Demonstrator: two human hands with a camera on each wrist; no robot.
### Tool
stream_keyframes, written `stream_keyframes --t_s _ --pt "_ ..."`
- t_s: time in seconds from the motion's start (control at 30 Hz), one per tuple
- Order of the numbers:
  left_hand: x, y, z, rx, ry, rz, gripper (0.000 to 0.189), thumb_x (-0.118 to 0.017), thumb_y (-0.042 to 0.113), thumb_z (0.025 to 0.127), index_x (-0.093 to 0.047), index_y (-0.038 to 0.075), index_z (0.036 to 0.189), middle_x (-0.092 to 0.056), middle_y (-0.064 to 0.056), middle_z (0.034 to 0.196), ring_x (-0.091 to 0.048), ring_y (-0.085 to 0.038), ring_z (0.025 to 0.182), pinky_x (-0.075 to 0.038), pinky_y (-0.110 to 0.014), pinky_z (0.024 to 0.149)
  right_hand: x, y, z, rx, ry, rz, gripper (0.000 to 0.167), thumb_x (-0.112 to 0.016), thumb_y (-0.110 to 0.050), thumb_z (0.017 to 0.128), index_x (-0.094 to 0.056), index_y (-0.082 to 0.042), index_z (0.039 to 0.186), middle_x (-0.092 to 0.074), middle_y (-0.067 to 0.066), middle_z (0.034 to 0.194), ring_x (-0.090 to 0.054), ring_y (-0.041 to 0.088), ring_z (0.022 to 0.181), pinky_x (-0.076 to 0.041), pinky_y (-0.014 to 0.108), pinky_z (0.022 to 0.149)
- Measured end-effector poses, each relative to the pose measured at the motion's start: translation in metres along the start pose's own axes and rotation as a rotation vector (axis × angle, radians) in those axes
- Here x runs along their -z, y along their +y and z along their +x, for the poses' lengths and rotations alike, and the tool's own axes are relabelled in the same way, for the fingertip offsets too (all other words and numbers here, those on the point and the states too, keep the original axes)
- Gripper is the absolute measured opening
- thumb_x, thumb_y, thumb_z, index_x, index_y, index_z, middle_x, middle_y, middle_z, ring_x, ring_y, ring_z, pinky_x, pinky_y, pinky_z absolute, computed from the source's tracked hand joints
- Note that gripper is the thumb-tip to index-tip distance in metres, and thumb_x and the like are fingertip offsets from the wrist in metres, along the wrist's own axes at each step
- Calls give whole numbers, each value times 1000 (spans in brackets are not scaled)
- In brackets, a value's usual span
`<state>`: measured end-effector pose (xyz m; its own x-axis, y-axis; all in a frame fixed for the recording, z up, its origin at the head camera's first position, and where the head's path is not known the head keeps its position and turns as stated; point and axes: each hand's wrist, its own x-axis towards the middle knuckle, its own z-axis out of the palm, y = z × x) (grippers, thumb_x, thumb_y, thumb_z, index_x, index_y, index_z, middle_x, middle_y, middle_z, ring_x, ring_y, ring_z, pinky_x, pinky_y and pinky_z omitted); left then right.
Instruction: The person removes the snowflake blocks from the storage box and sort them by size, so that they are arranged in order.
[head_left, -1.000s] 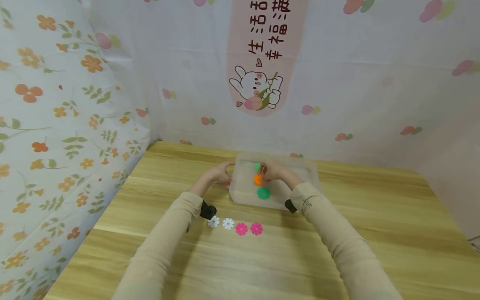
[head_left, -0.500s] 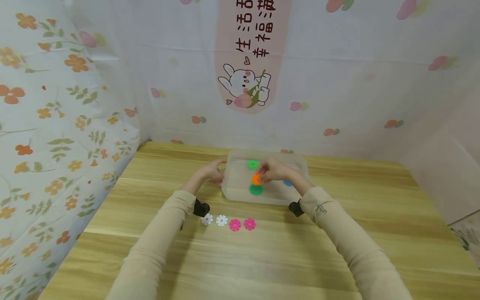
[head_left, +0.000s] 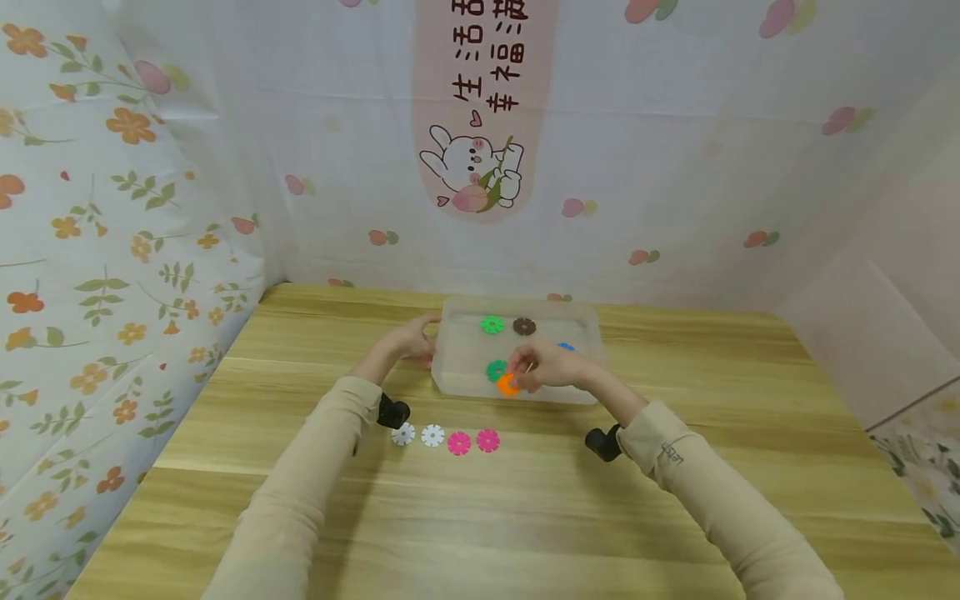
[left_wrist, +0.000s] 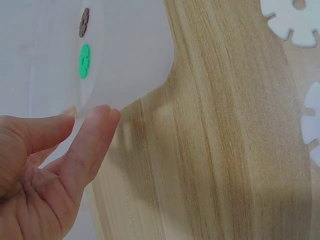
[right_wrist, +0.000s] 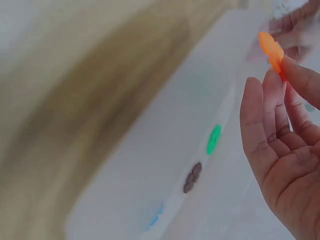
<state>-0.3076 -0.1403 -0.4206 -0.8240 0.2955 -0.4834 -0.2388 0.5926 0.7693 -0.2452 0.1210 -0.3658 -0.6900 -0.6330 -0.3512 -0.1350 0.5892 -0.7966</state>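
My right hand [head_left: 546,367] pinches an orange notched snowflake building disc [head_left: 507,384] between thumb and fingertips, over the front wall of a translucent plastic box [head_left: 461,346]. In the right wrist view the orange disc [right_wrist: 272,51] is seen nearly edge-on. The left hand [head_left: 415,340] holds the box's left rim, thumb and fingers meeting at the edge in the left wrist view. Inside the box lie a light green disc [head_left: 492,325], a brown disc [head_left: 524,326], a dark green disc [head_left: 496,371] and a blue disc [head_left: 566,347], partly hidden by the right hand.
In a row on the wooden table [head_left: 420,517], nearer than the box, lie two white discs [head_left: 432,436] and two pink discs [head_left: 488,441]. Behind the table hangs a printed cloth [head_left: 330,192]; another floral cloth [head_left: 112,292] covers the left side.
The right hand has drawn the orange disc from mid-box toward the box's front wall, uncovering the brown disc. The left hand stays at the box's left side. The head view has shifted slightly.
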Motion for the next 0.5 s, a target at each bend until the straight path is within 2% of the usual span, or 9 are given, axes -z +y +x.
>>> stream_keyframes --t_s 0.07,0.1,0.23,0.37,0.5 --pt "-1 3 -6 7 5 1 76 -51 -6 87 -14 22 147 -53 -23 119 -63 -27 92 -58 -33 71 -6 4 -5 24 -11 -13 15 -54 2 83 -59 3 97 -59 5 80 -60 30 78 -55 39 73" --pt "-3 14 -18 46 23 25 74 -49 -7 89 -12 19 147 -50 -24 124 -61 -28 96 -57 -35 76 -9 6 -7 34 -12 -20 14 -54 2 82 -59 3 96 -59 5 79 -60 26 76 -54 37 71" --pt "-5 20 -29 56 24 17 71 -46 -7 90 -11 14 148 -46 -28 126 -60 -28 95 -57 -33 76 -22 16 -15 85 5 -70 11 -58 5 79 -63 3 89 -62 7 76 -57 15 69 -53 28 64" --pt "-4 21 -30 52 14 -8 69 -44 -8 91 -11 14 148 -46 -28 126 -59 -24 88 -56 -34 77 -35 25 -18 59 42 -76 9 -60 5 77 -65 2 84 -65 7 73 -55 11 63 -50 21 58" --pt "-5 23 -30 55 15 -4 71 -46 -9 90 -12 15 147 -48 -27 124 -58 -22 87 -56 -31 76 -46 35 -18 9 67 -48 6 -64 4 77 -67 1 81 -66 6 70 -55 9 59 -51 21 54"
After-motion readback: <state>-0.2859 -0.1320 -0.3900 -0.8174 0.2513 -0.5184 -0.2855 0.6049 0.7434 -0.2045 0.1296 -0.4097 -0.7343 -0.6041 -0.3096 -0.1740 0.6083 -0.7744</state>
